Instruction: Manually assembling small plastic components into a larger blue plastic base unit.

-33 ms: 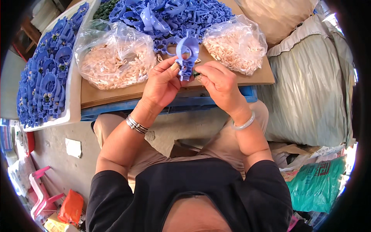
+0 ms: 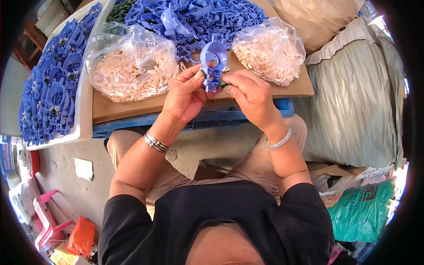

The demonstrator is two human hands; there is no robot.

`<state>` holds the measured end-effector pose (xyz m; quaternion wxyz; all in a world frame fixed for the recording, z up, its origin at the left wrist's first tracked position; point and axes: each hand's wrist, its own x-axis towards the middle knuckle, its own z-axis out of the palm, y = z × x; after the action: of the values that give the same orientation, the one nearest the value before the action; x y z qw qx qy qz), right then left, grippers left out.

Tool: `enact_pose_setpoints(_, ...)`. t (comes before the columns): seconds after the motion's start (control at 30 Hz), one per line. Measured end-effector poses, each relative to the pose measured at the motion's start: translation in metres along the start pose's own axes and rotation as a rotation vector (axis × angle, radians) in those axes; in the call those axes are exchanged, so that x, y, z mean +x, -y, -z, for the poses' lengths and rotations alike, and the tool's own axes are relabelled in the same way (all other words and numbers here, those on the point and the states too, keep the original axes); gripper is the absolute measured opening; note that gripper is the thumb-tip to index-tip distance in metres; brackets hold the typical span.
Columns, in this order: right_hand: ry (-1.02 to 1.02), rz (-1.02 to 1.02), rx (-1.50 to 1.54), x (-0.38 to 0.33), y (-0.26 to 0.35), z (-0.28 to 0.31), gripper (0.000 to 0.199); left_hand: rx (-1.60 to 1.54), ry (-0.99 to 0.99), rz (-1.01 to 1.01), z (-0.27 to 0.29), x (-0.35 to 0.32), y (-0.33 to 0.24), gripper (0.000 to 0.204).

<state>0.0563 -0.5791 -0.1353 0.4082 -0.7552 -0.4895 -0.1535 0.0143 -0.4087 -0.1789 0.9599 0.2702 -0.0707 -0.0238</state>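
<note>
Upright over the front edge of the board, a blue plastic part (image 2: pixel 219 67) with a ring-shaped top is pinched between the thumb and fingers of my left hand (image 2: pixel 183 95). Close on its right, my right hand (image 2: pixel 254 95) has thumb and forefinger pressed together on a small dark green piece (image 2: pixel 223 83), which sits against the lower side of the blue part. My fingertips hide most of the green piece, so I cannot tell whether it is inserted. Behind the hands, another blue ring-shaped part (image 2: pixel 184 53) lies at the edge of the pile.
Clear bags of small cream-coloured pieces stand left (image 2: pixel 128 77) and right (image 2: pixel 269 57) on the cardboard (image 2: pixel 128 108). Behind them rises a heap of blue parts (image 2: pixel 225 20). A white tray (image 2: pixel 85 108) of blue assemblies is at left, a large pale sack (image 2: pixel 353 101) at right.
The blue part has shifted very slightly to the left in my left hand. Both hands otherwise keep their places.
</note>
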Motion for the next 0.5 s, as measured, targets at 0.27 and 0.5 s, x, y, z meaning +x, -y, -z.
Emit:
enact_pose_setpoints(0.27, -0.118, -0.597, 0.755, -0.0049, -0.0004, -0.0034, 0.012, -0.066, 0.040, 0.043, -0.0023, -0.0005, -0.0043, 0.029)
enact_pose_setpoints(0.5, -0.203, -0.169, 0.216, -0.0030, -0.0041, -0.0034, 0.011, -0.068, 0.054, 0.126, -0.0038, -0.0012, -0.0029, 0.029)
